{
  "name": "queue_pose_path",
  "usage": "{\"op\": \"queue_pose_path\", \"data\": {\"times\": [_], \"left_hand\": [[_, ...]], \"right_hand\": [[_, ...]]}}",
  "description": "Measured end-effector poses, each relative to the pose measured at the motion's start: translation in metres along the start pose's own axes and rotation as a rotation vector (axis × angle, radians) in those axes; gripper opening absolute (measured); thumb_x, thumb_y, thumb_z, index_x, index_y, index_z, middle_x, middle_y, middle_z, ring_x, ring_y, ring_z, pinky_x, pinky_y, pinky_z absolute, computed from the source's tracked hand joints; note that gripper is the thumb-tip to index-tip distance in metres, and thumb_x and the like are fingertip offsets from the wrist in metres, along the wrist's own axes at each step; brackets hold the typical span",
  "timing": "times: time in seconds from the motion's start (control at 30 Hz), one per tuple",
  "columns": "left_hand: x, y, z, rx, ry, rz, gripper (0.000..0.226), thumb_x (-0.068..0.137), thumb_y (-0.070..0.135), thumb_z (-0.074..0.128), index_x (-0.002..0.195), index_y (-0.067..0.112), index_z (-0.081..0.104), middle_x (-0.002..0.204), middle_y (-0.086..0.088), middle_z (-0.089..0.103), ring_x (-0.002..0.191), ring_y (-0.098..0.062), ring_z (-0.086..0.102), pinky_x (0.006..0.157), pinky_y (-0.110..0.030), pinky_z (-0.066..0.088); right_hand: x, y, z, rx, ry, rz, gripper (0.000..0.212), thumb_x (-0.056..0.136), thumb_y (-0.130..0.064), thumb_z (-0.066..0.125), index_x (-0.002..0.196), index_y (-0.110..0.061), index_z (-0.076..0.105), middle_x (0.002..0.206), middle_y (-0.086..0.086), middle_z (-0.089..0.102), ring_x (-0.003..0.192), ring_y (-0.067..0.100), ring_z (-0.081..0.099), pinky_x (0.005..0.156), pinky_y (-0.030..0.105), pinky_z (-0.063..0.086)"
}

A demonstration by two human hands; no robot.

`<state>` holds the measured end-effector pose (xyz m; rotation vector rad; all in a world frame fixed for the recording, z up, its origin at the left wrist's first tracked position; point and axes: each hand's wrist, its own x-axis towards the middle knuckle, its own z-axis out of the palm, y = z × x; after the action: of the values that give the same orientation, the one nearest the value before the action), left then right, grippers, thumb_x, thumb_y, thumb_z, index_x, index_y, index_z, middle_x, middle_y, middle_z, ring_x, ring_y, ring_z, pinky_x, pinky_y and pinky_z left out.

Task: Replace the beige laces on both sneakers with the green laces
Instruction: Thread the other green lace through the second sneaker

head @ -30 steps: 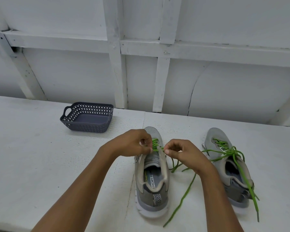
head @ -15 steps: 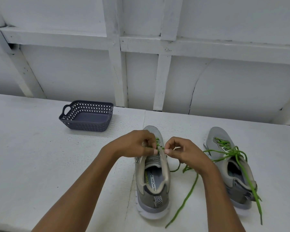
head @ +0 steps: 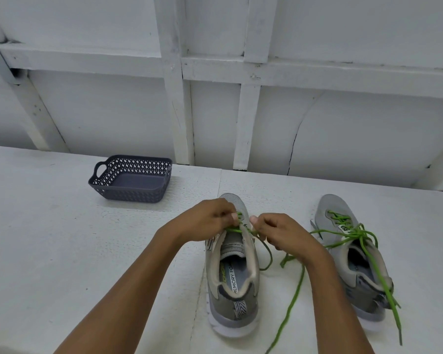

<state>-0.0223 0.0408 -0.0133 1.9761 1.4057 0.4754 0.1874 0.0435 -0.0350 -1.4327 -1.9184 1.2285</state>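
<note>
Worktop (head: 49, 251): white, running along a white panelled wall (head: 343, 136).
Middle sneaker (head: 234, 290): grey, upright near the front edge at mid-width, toe towards the wall, heel towards the person.
Lace (head: 292, 302): green, threaded through the middle sneaker's upper eyelets. One end loops on the worktop just right of the shoe, and the other trails to the front edge between the two sneakers.
Left hand (head: 207, 221): over the middle sneaker's forefoot, fingers curled, pinching the lace at the eyelets.
Right hand (head: 279, 233): just right of the same eyelets, close to the left hand, fingers curled around the lace, thumb tip raised.
Right sneaker (head: 353, 264): grey, standing towards the right edge, apart from the middle one, toe towards the wall.
Second lace (head: 356, 233): green, laced up the right sneaker, its loose ends draped over the collar and heel down onto the worktop.
Basket (head: 131, 192): dark grey with perforated walls, near the back edge, left of both sneakers and well apart from them.
</note>
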Motion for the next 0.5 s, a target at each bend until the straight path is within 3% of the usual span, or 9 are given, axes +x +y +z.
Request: {"op": "queue_pose_path", "data": {"times": [0.13,0.37,0.5], "left_hand": [[-0.001,-0.004,-0.005,-0.002,-0.009,0.046,0.004,0.089,0.026,0.068,0.092,0.025,0.071,0.102,0.011,0.063,0.088,-0.001,0.056,0.076,-0.024,0.044],[0.003,-0.005,0.005,0.049,-0.036,0.061,0.004,0.088,0.029,0.070,0.090,0.026,0.071,0.105,0.011,0.061,0.099,-0.011,0.058,0.091,-0.034,0.048],[0.002,-0.007,0.005,0.016,-0.028,0.064,0.009,0.085,0.026,0.072,0.094,0.024,0.072,0.106,0.011,0.060,0.098,-0.007,0.057,0.083,-0.026,0.047]], "right_hand": [[-0.002,0.004,-0.008,0.070,-0.069,-0.126,0.003,0.090,-0.019,0.071,0.090,-0.017,0.068,0.074,-0.014,0.064,0.068,0.002,0.055,0.064,0.013,0.044],[-0.001,0.007,-0.003,0.083,-0.092,-0.102,0.015,0.093,-0.004,0.062,0.083,-0.015,0.065,0.061,-0.016,0.059,0.058,-0.002,0.051,0.058,0.011,0.040],[-0.002,0.007,-0.008,0.084,-0.106,-0.091,0.015,0.092,-0.002,0.063,0.082,-0.013,0.065,0.062,-0.013,0.060,0.058,-0.001,0.051,0.058,0.013,0.041]]}}
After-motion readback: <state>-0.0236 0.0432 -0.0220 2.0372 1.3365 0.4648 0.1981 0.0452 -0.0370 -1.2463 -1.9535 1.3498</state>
